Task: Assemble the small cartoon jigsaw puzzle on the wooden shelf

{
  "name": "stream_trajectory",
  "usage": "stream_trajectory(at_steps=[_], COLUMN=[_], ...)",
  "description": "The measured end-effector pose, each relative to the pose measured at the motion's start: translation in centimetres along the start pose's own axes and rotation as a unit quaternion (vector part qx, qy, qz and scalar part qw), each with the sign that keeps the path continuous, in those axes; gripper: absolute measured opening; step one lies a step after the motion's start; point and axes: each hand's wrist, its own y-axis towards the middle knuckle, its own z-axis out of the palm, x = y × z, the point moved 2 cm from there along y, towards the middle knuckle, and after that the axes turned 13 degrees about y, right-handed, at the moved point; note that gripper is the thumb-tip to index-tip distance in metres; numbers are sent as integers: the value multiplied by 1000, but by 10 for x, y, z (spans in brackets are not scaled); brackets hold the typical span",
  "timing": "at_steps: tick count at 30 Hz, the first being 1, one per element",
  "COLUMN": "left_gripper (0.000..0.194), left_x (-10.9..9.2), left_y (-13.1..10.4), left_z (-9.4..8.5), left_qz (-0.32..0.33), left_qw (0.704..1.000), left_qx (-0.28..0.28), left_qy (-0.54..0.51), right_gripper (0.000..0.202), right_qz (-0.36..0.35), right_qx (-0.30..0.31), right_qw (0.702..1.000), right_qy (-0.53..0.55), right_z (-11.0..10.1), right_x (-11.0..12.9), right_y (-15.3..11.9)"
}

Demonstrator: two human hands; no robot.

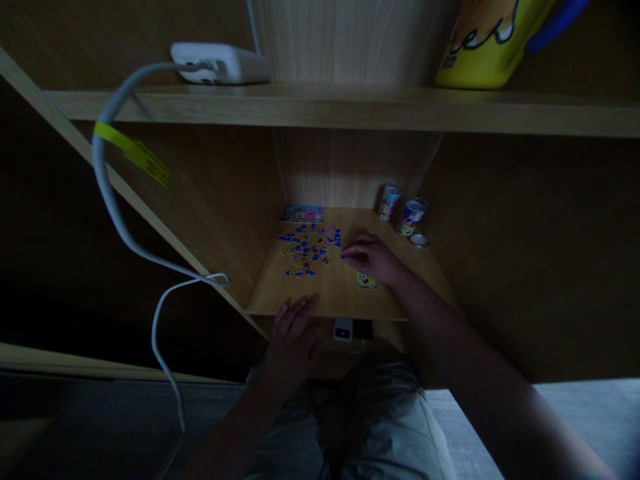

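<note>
Small jigsaw puzzle pieces (305, 252), mostly blue with some yellow and pink, lie scattered on the lower wooden shelf. My right hand (373, 257) is just right of them, thumb and finger pinched at a small blue puzzle piece (343, 257) on the shelf surface. Below that hand sits a yellow patch of joined pieces (366, 280) with a cartoon face, partly covered by the hand. My left hand (294, 333) rests at the shelf's front edge with its fingers stretched out, holding nothing. Behind the loose pieces a picture card (304, 214) lies near the back wall.
Two cartoon-printed cans (389, 201) (412, 217) stand at the back right, with a round metal lid (419, 241) beside them. An upper shelf (320, 107) carries a white charger (225, 63) and a yellow mug (480, 53). A grey cable (103, 173) hangs at left. Devices (343, 330) sit below.
</note>
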Motion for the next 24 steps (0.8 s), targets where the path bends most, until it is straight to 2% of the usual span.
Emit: stream_trajectory(at_steps=[5,8,10,12,14,17,19,24], left_gripper=[13,12,11,11,11,12,12,13], left_x=[0,-1,-1,-1,-1,-1,-1,0], left_y=[0,2,2,3,3,3,2,3], left_z=[-1,-3,-4,-5,-5,-5,-5,-6], left_qz=[-4,-2,0,0,-1,2,3,5], left_qw=[1000,1000,1000,1000,1000,1000,1000,1000], left_qx=[-2,1,3,7,10,10,5,3], left_qy=[-3,-1,1,4,5,5,7,7], right_gripper=[9,15,21,28,33,33,33,27], right_qz=[8,16,48,103,141,130,122,152], right_qx=[20,22,19,-2,-53,-142,-153,-128], right_qw=[1000,999,996,986,976,973,973,971], right_qy=[10,36,76,130,157,129,119,131], right_z=[-1,-2,-2,-3,-7,-18,-23,-25], right_x=[2,6,7,5,2,-4,-7,-14], right_y=[2,1,0,-3,-5,-6,-6,-9])
